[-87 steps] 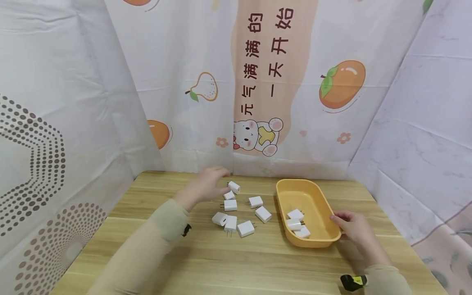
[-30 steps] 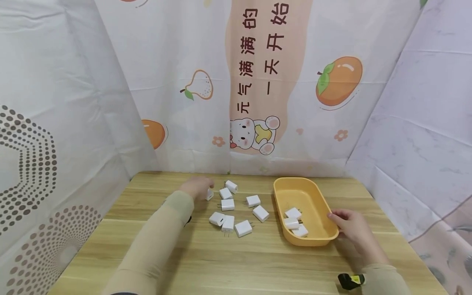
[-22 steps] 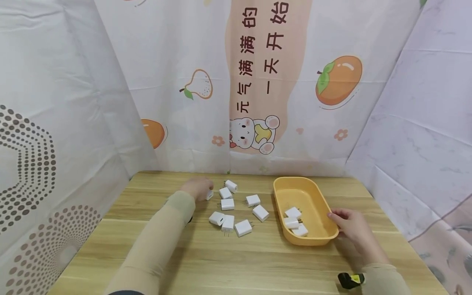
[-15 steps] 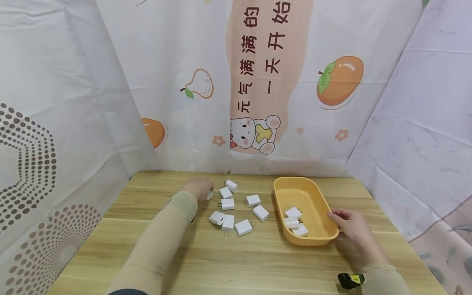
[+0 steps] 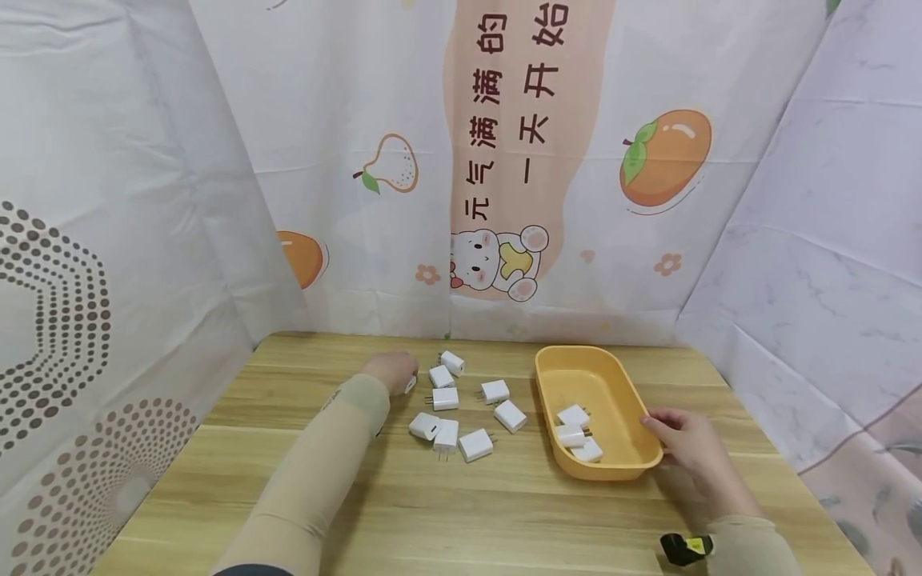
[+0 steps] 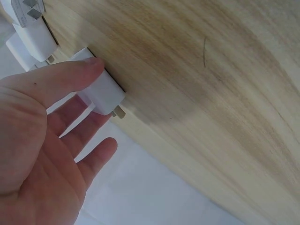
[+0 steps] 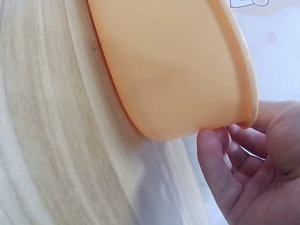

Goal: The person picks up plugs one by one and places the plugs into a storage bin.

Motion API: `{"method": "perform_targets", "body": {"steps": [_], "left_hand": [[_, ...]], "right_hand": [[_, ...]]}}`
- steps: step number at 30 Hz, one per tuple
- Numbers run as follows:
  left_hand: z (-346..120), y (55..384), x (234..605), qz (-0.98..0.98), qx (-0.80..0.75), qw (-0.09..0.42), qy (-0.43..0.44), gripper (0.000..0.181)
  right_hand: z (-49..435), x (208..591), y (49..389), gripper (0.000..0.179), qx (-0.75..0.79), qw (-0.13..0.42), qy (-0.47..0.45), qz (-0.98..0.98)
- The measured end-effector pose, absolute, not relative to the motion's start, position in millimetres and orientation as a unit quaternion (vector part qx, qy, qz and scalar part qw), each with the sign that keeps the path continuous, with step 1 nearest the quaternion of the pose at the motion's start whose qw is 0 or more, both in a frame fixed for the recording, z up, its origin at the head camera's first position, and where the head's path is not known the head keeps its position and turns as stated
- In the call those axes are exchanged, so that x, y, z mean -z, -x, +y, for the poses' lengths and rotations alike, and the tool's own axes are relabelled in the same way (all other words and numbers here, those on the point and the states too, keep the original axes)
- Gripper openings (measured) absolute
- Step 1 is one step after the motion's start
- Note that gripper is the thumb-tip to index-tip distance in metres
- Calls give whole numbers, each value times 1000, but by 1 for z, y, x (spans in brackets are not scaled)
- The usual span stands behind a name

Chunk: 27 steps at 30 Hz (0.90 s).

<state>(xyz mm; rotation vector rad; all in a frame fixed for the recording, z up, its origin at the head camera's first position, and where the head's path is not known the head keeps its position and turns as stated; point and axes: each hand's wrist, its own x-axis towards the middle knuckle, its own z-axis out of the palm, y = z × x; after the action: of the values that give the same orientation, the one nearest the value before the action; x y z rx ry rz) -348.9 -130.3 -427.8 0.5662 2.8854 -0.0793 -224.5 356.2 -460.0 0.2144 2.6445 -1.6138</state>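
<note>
My left hand (image 5: 391, 371) is at the back left of the cluster of white charger plugs. In the left wrist view its thumb and fingers pinch one white charger plug (image 6: 107, 92), whose metal prongs point away from the palm. Only a corner of it shows in the head view. My right hand (image 5: 687, 444) holds the right side of a yellow-orange plastic tray (image 5: 612, 372), thumb at the rim and the other fingers partly hidden. Inside the tray's near left part lie three white charger plugs (image 5: 572, 434).
Several more charger plugs lie loose between left hand and tray, among them one charger plug (image 5: 477, 446) nearest the front and another charger plug (image 5: 451, 363) at the back. The wooden table (image 5: 432, 512) ends at a printed curtain (image 5: 346, 240) behind.
From hovering with spread fingers over the back plugs, my left hand has moved left and down and now pinches a charger plug. Lately it shifted slightly right. The right hand stays on the tray.
</note>
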Motion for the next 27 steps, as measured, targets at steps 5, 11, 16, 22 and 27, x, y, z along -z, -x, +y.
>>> {"method": "perform_targets", "body": {"steps": [5,11,16,22,27], "left_hand": [[-132,350,427,975,25,96,-200,17],[-134,356,429,971,12,71,-227,17],[-130,358,418,966,-25,40,-252,26],[-116,354,393,949,-74,0,-305,37],[-107,342,367,926,-106,-49,-359,41]], "right_hand": [[356,460,225,52,518,18,-71,852],[356,459,224,52,517,17,-70,853],[356,461,224,53,514,16,-69,855],[356,461,224,53,517,15,-71,853],[355,460,223,52,519,12,-70,852]]}}
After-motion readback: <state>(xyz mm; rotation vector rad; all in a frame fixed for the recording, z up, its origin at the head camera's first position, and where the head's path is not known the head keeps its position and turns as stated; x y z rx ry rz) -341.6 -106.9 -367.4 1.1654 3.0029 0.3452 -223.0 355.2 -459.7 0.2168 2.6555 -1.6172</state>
